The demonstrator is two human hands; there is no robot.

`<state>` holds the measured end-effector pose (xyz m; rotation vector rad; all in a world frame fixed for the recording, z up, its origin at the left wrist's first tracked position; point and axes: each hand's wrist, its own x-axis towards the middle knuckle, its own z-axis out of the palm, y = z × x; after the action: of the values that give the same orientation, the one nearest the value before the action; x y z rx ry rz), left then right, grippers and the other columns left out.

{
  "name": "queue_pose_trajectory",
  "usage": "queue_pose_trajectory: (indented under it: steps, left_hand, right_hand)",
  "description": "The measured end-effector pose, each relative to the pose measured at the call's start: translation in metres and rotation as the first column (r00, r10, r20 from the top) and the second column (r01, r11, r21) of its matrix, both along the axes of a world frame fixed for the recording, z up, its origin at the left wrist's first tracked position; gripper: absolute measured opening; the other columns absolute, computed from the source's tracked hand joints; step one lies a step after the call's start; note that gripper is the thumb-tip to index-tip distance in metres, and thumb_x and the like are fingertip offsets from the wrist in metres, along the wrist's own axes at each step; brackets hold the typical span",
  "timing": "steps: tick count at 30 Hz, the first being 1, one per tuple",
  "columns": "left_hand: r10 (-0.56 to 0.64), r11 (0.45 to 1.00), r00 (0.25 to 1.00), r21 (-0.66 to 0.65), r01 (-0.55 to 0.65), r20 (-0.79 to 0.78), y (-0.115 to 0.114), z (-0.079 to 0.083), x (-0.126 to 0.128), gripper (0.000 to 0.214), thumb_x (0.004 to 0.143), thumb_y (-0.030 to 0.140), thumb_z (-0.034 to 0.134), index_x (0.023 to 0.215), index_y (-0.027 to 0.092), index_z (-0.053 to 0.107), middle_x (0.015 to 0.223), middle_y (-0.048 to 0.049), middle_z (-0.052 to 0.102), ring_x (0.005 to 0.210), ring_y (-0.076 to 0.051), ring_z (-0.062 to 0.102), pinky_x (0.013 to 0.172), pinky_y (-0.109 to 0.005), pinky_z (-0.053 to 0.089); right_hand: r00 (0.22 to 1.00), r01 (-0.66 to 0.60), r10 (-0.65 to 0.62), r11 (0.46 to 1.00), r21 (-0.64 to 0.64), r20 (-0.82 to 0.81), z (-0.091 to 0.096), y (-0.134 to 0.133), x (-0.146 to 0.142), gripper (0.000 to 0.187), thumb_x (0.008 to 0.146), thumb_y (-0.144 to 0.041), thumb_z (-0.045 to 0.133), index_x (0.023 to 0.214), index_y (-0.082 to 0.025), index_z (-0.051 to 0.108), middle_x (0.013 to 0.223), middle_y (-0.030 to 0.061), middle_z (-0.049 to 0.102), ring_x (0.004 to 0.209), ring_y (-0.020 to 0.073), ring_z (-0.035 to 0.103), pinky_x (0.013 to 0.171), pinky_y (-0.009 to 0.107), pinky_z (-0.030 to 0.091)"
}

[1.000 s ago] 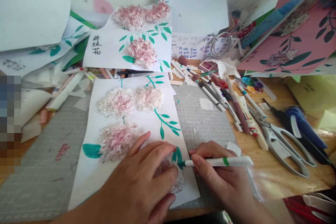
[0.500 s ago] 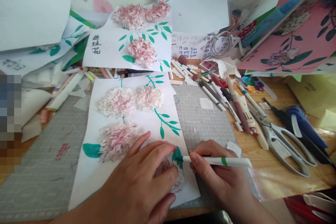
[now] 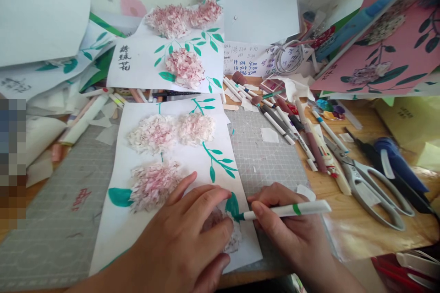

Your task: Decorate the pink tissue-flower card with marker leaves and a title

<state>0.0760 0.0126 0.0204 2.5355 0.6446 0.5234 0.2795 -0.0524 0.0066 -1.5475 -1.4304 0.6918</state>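
A white sheet of paper (image 3: 113,238) carries several raised pink-and-white paper flowers (image 3: 156,181) and painted green leaves. My left hand (image 3: 185,229) lies over the lower part of the sheet, fingers spread, partly covering the lowest flower (image 3: 233,233). In my right hand (image 3: 288,224) is a white marker (image 3: 285,211) with a green band, pinched between thumb and fingers. Its green tip meets the lower end of a dark green leaf (image 3: 232,203) beside that flower, near the sheet's right edge.
Under the sheet lies a grey cutting mat (image 3: 275,165). Several markers (image 3: 280,123) and paper scraps are strewn at the back right. Grey-handled scissors (image 3: 374,192) rest on the wooden table at right. A finished-looking flower picture (image 3: 137,64) leans behind, and a pink one (image 3: 385,55) stands right.
The marker's tip has shifted slightly down and to the right along the leaf, with my right hand following and the marker tilting a little. My left hand stays in place.
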Motion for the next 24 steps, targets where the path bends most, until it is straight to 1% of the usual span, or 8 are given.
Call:
queue_pose_trajectory:
  steps: [4,10,14,18,21,24]
  left_hand:
    - [0.001,1.0,1.0,0.001,-0.001,0.001,0.0001,0.0,-0.0002,0.021,0.091,0.021,0.053,0.105,0.025,0.068,0.125,-0.0031,0.062,0.124,-0.019,0.053,0.122,-0.042,0.018]
    - [0.004,1.0,1.0,0.008,-0.004,-0.011,-0.0006,0.0003,-0.0006,0.021,0.091,0.02,0.052,0.104,0.025,0.067,0.126,-0.0023,0.062,0.123,-0.019,0.054,0.123,-0.041,0.016]
    - [0.007,1.0,1.0,0.017,-0.007,-0.004,-0.0009,0.0004,-0.0001,0.023,0.092,0.02,0.049,0.105,0.026,0.067,0.125,-0.0024,0.062,0.124,-0.017,0.053,0.122,-0.039,0.016]
    - [0.006,1.0,1.0,0.01,-0.006,-0.012,-0.0012,0.0007,0.0004,0.024,0.092,0.02,0.048,0.104,0.026,0.068,0.127,-0.0023,0.062,0.125,-0.018,0.052,0.122,-0.039,0.015]
    - [0.015,1.0,1.0,0.027,-0.014,-0.013,-0.0006,-0.0016,-0.0001,0.022,0.091,0.019,0.05,0.104,0.026,0.067,0.127,-0.0021,0.062,0.123,-0.018,0.053,0.122,-0.04,0.017]
    - [-0.013,0.998,1.0,0.069,0.012,0.011,0.0013,-0.0072,-0.0018,0.02,0.09,0.023,0.053,0.104,0.026,0.067,0.126,-0.0024,0.062,0.121,-0.019,0.054,0.122,-0.042,0.018]
  right_hand:
    - [1.0,0.024,-0.024,1.0,-0.009,0.004,0.0002,-0.0003,0.0002,0.023,0.093,-0.025,0.058,0.07,-0.02,0.06,0.057,-0.0032,0.058,0.049,0.0106,0.054,0.048,0.022,0.04]
    - [0.999,0.044,-0.044,0.999,0.003,-0.005,-0.0019,0.0007,0.0001,0.023,0.094,-0.025,0.057,0.071,-0.02,0.058,0.058,-0.0033,0.058,0.051,0.0111,0.054,0.049,0.022,0.041]
    - [1.0,0.017,-0.017,1.0,0.003,-0.012,-0.0017,0.0001,0.0003,0.022,0.093,-0.025,0.058,0.072,-0.02,0.06,0.057,-0.0039,0.058,0.049,0.0101,0.054,0.048,0.021,0.04]
    - [0.999,0.042,-0.042,0.999,0.007,-0.021,-0.0021,-0.0004,0.0002,0.022,0.093,-0.025,0.059,0.071,-0.02,0.059,0.058,-0.0038,0.058,0.051,0.0105,0.053,0.049,0.022,0.039]
    - [0.998,0.019,-0.02,1.0,-0.01,-0.064,-0.0034,-0.001,-0.0001,0.024,0.094,-0.025,0.056,0.07,-0.021,0.057,0.058,-0.0034,0.056,0.052,0.0116,0.053,0.05,0.023,0.04]
    - [0.997,0.062,-0.062,0.998,-0.009,-0.051,-0.0044,-0.0013,-0.0003,0.023,0.094,-0.026,0.056,0.072,-0.021,0.057,0.058,-0.0031,0.056,0.052,0.0121,0.053,0.05,0.024,0.04]
